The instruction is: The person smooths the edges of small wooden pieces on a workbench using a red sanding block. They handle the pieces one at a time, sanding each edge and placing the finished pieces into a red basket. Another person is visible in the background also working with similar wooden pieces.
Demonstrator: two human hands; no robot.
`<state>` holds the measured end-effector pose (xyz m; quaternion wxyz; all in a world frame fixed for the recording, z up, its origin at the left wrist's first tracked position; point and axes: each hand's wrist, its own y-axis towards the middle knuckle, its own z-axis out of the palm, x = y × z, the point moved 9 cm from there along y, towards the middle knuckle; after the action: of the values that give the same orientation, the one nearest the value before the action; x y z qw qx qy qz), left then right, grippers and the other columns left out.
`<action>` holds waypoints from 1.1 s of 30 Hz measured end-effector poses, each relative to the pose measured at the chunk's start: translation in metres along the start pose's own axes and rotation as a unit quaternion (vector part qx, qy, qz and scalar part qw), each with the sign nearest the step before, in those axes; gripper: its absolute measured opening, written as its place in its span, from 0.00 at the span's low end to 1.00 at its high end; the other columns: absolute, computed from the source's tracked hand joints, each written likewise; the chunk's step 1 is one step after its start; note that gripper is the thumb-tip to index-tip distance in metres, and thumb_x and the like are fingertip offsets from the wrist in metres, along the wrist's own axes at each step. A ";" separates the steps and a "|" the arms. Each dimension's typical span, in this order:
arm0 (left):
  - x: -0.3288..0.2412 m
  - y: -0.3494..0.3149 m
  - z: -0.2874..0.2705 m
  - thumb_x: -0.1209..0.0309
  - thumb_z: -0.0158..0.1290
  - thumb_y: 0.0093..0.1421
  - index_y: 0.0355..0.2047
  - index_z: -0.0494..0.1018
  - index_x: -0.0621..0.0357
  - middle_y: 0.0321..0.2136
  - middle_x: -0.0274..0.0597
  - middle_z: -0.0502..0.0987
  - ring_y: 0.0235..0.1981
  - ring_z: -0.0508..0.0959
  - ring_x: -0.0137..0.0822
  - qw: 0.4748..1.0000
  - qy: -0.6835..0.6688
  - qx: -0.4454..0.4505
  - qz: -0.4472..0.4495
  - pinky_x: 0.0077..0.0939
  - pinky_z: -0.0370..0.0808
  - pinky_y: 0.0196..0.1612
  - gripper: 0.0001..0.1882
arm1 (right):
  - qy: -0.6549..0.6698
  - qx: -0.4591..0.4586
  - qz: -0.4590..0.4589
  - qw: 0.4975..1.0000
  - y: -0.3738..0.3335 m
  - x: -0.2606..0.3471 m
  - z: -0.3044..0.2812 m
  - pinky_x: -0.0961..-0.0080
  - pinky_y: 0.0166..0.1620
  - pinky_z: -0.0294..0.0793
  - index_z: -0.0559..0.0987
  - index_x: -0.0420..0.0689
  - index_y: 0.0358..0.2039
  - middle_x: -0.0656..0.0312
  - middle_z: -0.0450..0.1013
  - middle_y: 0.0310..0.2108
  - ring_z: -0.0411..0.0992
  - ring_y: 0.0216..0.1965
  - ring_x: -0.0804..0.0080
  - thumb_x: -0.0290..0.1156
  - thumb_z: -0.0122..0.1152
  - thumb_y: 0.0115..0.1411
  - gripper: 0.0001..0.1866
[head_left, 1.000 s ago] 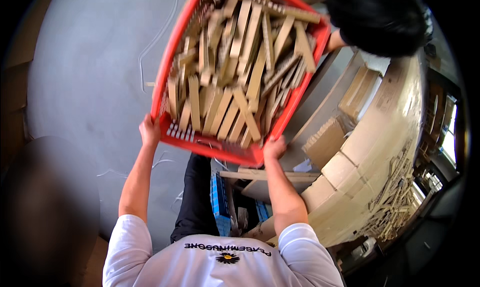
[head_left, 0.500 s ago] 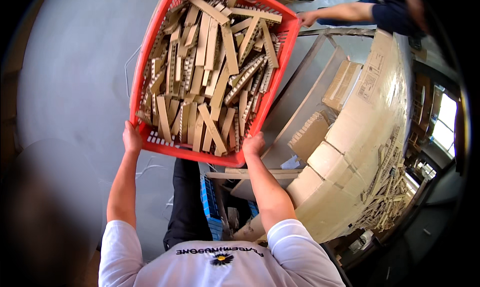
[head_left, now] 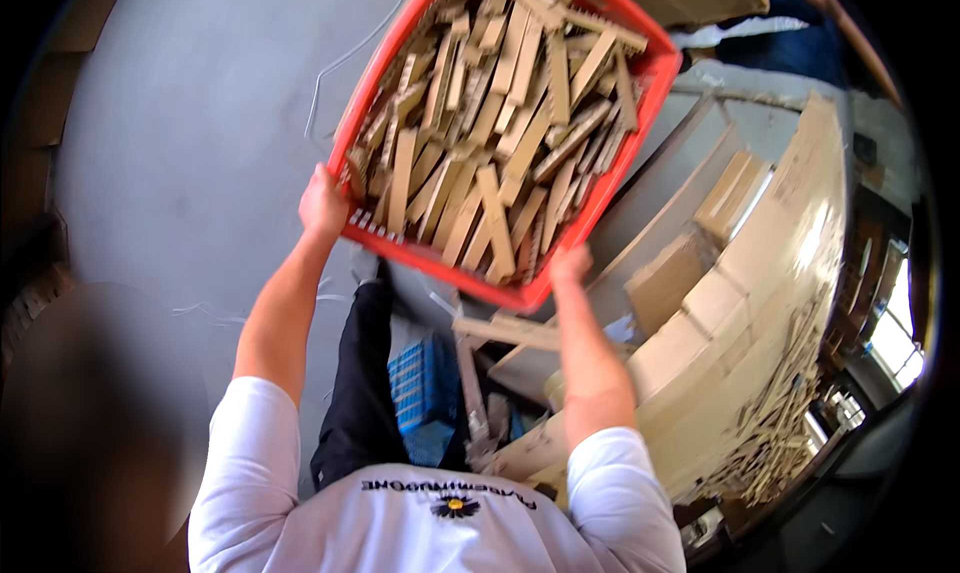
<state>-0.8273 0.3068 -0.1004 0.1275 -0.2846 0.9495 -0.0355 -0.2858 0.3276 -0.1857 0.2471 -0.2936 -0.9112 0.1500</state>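
A red plastic basket [head_left: 440,266] is held out in front of me, tilted in view and heaped with cardboard strips [head_left: 500,123], some with toothed edges. My left hand [head_left: 325,205] is closed on its near left corner. On the near right corner, my right hand [head_left: 570,263] grips the rim. Fingers of both hands are partly hidden by the basket wall. No other hand touches the basket; a co-worker's arm [head_left: 850,33] shows at the upper right, apart from it.
To the right stands a large cardboard box wrapped in film [head_left: 770,273], with smaller cartons [head_left: 735,193] inside a frame. Loose strips [head_left: 780,413] pile up beyond it. A blue crate [head_left: 422,378] sits near my legs. White cord [head_left: 316,88] lies on the grey floor [head_left: 210,133].
The basket and both my hands have shifted right in view, and the basket has turned clockwise. The co-worker's hand has come off the basket's far right edge.
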 end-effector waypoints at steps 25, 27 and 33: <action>0.055 -0.028 -0.004 0.67 0.56 0.67 0.45 0.65 0.58 0.39 0.62 0.79 0.41 0.77 0.68 0.997 -0.058 -0.046 0.037 0.62 0.73 0.40 0.13 | -0.006 0.028 -0.006 1.000 -0.080 -0.032 0.039 0.49 0.57 0.76 0.74 0.35 0.49 0.34 0.78 0.46 0.77 0.51 0.36 0.34 0.70 0.59 0.22; 0.041 -0.003 -0.009 0.69 0.55 0.67 0.44 0.65 0.58 0.38 0.57 0.79 0.42 0.77 0.64 0.998 -0.023 -0.038 0.038 0.59 0.75 0.42 0.11 | 0.015 0.004 -0.081 0.997 -0.047 0.003 0.027 0.48 0.54 0.76 0.74 0.33 0.46 0.35 0.79 0.44 0.78 0.49 0.36 0.32 0.70 0.60 0.20; 0.035 -0.022 0.001 0.70 0.54 0.67 0.43 0.65 0.58 0.37 0.56 0.79 0.43 0.77 0.63 0.998 -0.046 -0.040 0.015 0.58 0.75 0.43 0.10 | -0.079 0.005 -0.011 0.997 -0.044 0.016 0.010 0.47 0.52 0.77 0.71 0.33 0.48 0.34 0.80 0.42 0.79 0.47 0.35 0.32 0.67 0.64 0.20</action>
<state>-0.8432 0.2687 -0.1065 0.1597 -0.2766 0.9475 0.0179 -0.3226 0.3016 -0.1695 0.1778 -0.2692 -0.9303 0.1747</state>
